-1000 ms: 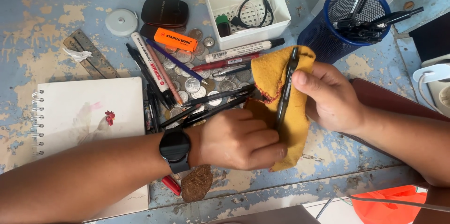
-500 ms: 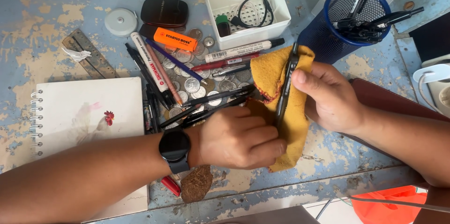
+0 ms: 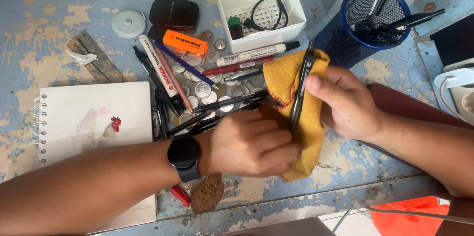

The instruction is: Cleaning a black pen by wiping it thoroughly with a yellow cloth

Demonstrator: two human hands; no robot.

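Right hand (image 3: 348, 102) pinches black pen (image 3: 301, 88) mid-barrel, thumb on top. Left hand (image 3: 254, 143) closed over yellow cloth (image 3: 308, 132) wrapped under pen's lower end. Pen light, stiff, likely slick; cloth soft, limp. Best hold: barrel above cloth.

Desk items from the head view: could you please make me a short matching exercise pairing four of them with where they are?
Things:
1. black pen
2. orange highlighter
3. coiled black cable
4. spiral notebook

Places:
A. inside the white box
B. at the table's left, beside the pile of pens
C. against the yellow cloth, held by the right hand
D. just below the dark oval case

Pairs: 1-C, 2-D, 3-A, 4-B
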